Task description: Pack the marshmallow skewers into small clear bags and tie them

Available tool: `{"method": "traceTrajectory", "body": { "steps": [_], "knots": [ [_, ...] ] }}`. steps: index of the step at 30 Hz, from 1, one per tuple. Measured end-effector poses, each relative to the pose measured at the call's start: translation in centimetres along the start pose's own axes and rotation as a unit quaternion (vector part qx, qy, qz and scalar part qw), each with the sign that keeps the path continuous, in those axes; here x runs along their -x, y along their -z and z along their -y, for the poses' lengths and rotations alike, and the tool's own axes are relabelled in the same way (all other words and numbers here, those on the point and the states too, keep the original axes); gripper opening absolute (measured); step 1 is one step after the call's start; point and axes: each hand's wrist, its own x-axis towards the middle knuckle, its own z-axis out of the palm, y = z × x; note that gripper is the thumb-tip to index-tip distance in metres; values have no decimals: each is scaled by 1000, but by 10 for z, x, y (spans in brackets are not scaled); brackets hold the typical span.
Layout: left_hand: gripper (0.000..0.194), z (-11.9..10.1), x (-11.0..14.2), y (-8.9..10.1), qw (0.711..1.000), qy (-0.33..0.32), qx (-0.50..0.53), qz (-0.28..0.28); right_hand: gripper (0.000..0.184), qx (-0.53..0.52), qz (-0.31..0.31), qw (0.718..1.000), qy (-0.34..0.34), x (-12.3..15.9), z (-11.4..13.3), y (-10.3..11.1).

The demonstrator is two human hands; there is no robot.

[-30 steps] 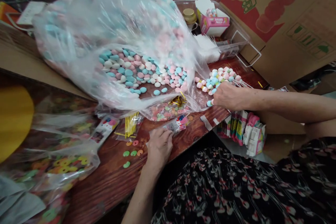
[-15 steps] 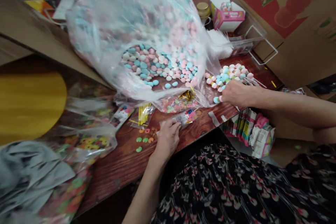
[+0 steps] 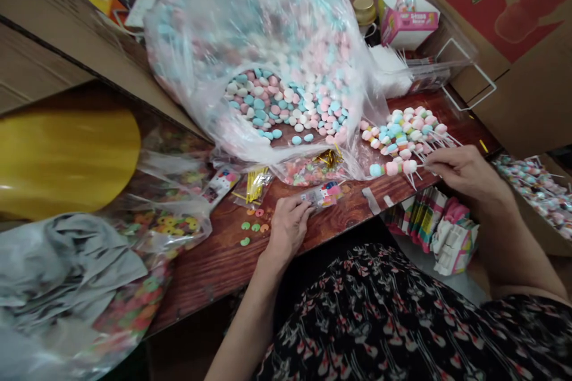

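Observation:
My right hand (image 3: 462, 169) pinches the thin white stick of a candy skewer (image 3: 393, 168) threaded with blue, pink and white sweets. The skewer lies level, just in front of a pile of similar candy skewers (image 3: 406, 128). At the table's front edge my left hand (image 3: 290, 223) has its fingers closed on the near end of a small printed clear plastic bag (image 3: 324, 195). Part of that bag is under my fingers. Several loose candy rings (image 3: 255, 227) lie left of this hand. Behind it, a packet of gold twist ties (image 3: 257, 184) rests on the wood.
A big clear sack (image 3: 263, 18) of pastel sweets spreads over the table (image 3: 214, 274). Bags of candy rings (image 3: 174, 225) and a grey cloth (image 3: 75, 268) lie left. A clear tray (image 3: 456, 50) and cardboard boxes (image 3: 527, 89) stand right. Below is a box of wrapped sweets (image 3: 536, 184).
My right hand has drawn back right from the pile, and a candy skewer now shows in its fingers. My left hand stays on the bag. The view has shifted left.

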Motion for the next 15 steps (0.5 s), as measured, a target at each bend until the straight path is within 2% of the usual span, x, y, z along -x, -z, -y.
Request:
{"method": "traceTrajectory", "body": {
  "steps": [2,4,6,8,11,15],
  "knots": [
    [18,1,1,2,1000,7,6,14,19,-143,-30,989,-27,10,4,-30],
    [18,2,1,4,1000,21,12,15,17,-238,-59,969,-39,16,17,-63],
    [17,4,1,3,999,36,22,7,16,-300,-51,952,-47,20,33,-92],
    [15,6,0,2,998,48,39,2,16,-341,-76,935,-54,23,45,-116],
    [14,11,-1,0,996,58,72,2,14,-370,-120,920,-41,26,52,-138],
    [12,14,-2,-1,992,61,108,-3,13,-357,-133,924,-12,28,49,-147]
  ]
}}
